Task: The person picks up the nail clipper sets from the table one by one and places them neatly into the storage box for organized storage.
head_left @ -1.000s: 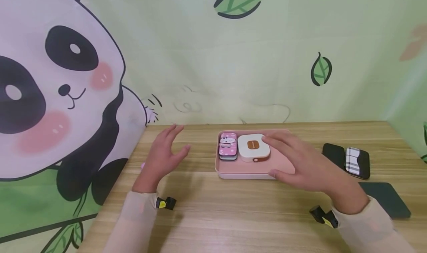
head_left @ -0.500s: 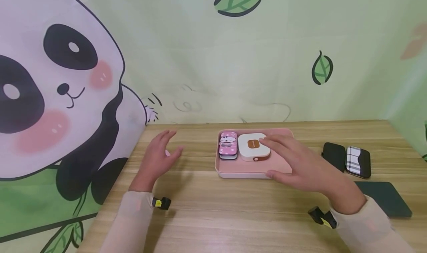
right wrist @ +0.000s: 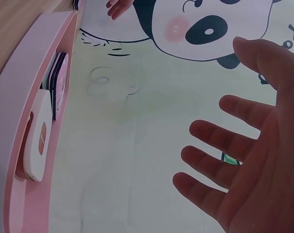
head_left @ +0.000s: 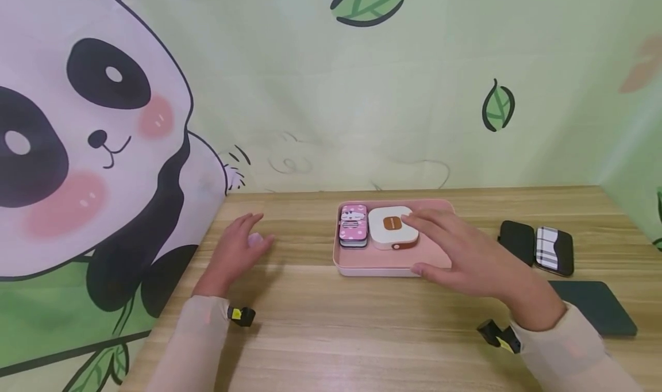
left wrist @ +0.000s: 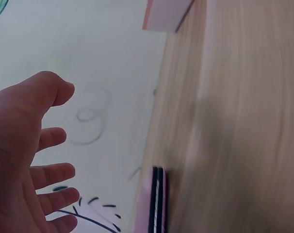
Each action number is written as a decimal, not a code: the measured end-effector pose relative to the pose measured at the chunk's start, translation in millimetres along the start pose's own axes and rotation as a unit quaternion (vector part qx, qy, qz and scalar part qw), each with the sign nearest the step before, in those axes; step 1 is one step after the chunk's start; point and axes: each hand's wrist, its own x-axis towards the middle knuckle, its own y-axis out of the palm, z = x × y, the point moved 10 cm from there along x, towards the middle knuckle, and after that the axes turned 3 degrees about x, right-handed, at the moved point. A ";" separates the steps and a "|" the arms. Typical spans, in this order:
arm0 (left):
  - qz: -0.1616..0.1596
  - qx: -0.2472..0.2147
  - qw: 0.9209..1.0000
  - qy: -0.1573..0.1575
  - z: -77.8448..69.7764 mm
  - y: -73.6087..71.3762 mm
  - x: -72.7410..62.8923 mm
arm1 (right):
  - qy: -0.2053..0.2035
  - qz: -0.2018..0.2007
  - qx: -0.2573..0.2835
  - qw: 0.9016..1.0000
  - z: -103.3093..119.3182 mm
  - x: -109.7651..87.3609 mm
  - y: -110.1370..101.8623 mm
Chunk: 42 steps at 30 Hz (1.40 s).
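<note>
My left hand [head_left: 233, 255] hovers over the left of the table with its fingers apart, holding nothing. Partly hidden behind it is a small lilac object [head_left: 255, 239]; the left wrist view shows a pink, black-edged flat case [left wrist: 158, 204] below the fingers. My right hand [head_left: 468, 254] is held, fingers spread, above the right part of a pink tray [head_left: 377, 270]. Inside that tray, a pink polka-dot case with a cartoon animal [head_left: 354, 222] lies at the left. Beside it sits a white rounded-square box [head_left: 380, 231] with a brown label, which the right fingertips overlap in the head view.
Right of the tray are a black case [head_left: 517, 242] and a black case with a plaid panel [head_left: 547, 248]. Nearer me lies a dark green flat board [head_left: 595, 308], partly behind my right wrist. A panda-printed cloth [head_left: 320, 93] hangs along the table's back edge.
My left hand has moved left and lower, toward the lilac object, more of which shows now. The right hand has shifted slightly left. The tray and its contents stay put.
</note>
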 end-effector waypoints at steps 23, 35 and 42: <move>0.056 0.039 0.996 -0.054 61.9 24.5 2.1 | 0.028 0.023 -0.009 0.999 -6.1 -1.8 5.6; 0.089 0.051 0.992 -0.071 71.2 30.4 -2.9 | 0.018 0.017 -0.010 1.000 -7.6 -1.1 4.7; 0.093 0.065 0.992 -0.062 68.9 32.0 -2.0 | 0.023 0.019 -0.011 0.999 -8.5 -1.7 5.5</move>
